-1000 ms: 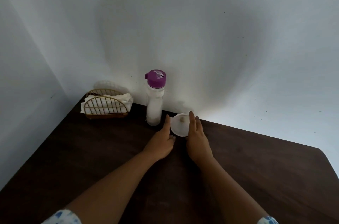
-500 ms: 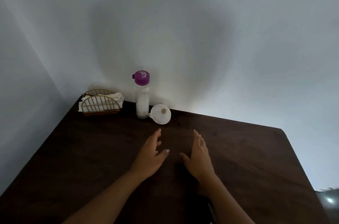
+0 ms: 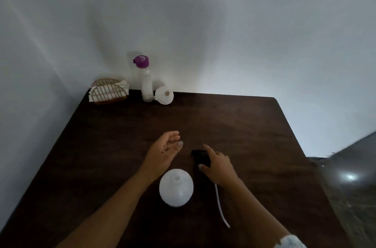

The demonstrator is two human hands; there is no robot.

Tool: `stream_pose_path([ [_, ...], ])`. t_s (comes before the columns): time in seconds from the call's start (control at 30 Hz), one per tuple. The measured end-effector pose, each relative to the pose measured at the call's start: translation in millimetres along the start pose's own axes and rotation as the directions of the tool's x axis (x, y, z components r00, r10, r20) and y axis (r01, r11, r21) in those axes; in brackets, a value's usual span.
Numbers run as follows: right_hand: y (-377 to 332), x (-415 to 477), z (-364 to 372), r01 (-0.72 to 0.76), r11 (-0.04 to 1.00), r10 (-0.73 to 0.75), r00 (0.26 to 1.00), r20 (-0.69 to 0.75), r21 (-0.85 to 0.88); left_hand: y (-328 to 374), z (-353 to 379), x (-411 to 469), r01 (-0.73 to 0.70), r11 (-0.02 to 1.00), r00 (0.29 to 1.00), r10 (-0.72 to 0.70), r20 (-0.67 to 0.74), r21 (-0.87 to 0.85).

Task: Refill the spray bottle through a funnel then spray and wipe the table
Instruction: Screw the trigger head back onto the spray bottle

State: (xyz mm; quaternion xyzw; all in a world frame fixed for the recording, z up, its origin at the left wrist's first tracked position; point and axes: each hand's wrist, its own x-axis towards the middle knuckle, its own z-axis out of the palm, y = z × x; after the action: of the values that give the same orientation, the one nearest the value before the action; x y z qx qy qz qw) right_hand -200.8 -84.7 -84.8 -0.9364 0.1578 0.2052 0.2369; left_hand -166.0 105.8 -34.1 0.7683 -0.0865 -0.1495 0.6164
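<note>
A white round spray bottle (image 3: pixel 176 186) stands uncapped on the dark table (image 3: pixel 234 125), near the front, between my forearms. Its black spray head (image 3: pixel 200 157) lies on the table to the right, with its white dip tube (image 3: pixel 220 205) trailing toward me. My right hand (image 3: pixel 218 165) rests over the spray head, fingers around it. My left hand (image 3: pixel 163 149) hovers open just left of it, holding nothing. At the far edge a white funnel (image 3: pixel 164 95) lies on its side against a clear refill bottle with a purple cap (image 3: pixel 144 81).
A gold wire holder with white napkins (image 3: pixel 108 91) sits at the far left corner against the wall. The table's right edge drops to a grey floor (image 3: pixel 350 186). White walls close the far and left sides.
Both hands pulled back from the funnel at the far edge toward the near side. The view tilted down, revealing the spray bottle and its head. My right hand now covers the spray head.
</note>
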Motion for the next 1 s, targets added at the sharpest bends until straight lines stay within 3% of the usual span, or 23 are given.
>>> stream_pose_path([
  [0.13,4.8,-11.4,15.4,-0.015,0.992,0.030,0.992,0.122,-0.126,1.0,8.2,-32.2,0.043,0.999,0.997,-0.043,0.070,0.009],
  [0.4,15.1,-16.5,25.7,0.044,0.993,-0.044,0.999,0.008,-0.113,-11.8,11.8,-63.1,0.070,0.958,0.983,-0.113,0.142,0.278],
  [0.53,16.2,-15.6,22.1,0.030,0.999,-0.029,0.995,-0.096,0.014,-20.9,9.4,-66.4,0.047,0.939,0.987,-0.095,0.126,0.342],
  [0.6,14.1,-15.0,17.9,0.017,0.979,0.020,0.983,-0.180,0.202,-24.2,8.6,-66.8,0.022,0.927,0.991,-0.070,0.114,0.375],
  [0.7,3.2,-16.8,5.8,0.101,0.822,0.115,0.935,-0.337,0.560,-26.0,8.4,-65.5,0.002,0.917,0.992,-0.052,0.114,0.400],
  [0.9,-29.2,-26.7,-30.5,0.358,0.478,0.224,0.833,-0.506,0.802,-30.7,6.5,-60.5,0.024,0.912,0.990,-0.079,0.118,0.410],
  [1.0,-45.3,-35.3,-48.3,0.416,0.079,0.229,0.877,-0.423,0.906,-31.9,6.6,-60.2,0.015,0.904,0.987,-0.081,0.137,0.427],
])
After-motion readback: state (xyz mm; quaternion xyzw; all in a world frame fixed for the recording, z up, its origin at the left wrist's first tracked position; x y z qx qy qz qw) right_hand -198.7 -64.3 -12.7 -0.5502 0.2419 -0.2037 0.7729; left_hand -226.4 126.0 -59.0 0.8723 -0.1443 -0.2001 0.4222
